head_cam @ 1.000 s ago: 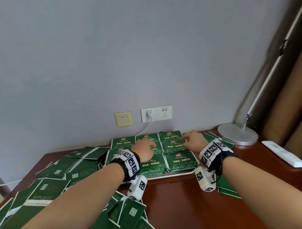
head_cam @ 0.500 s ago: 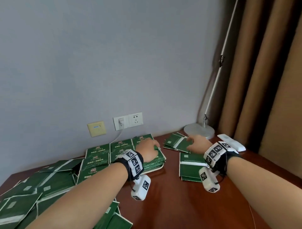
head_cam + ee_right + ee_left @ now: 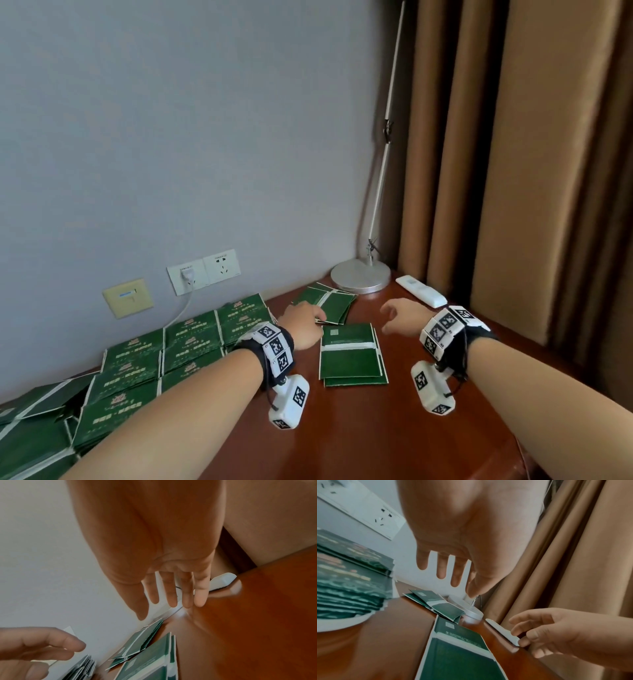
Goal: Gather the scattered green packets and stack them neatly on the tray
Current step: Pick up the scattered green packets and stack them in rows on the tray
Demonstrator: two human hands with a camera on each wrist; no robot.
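Both hands hover empty over the wooden surface, fingers loosely spread: left hand and right hand flank a small stack of green packets. More packets lie near the lamp base.

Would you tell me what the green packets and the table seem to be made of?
The green packets look like thin printed paper or film: flat, matte, with white edges. The table looks like reddish-brown wood or veneer with a glossy varnish, since it shows soft reflections.
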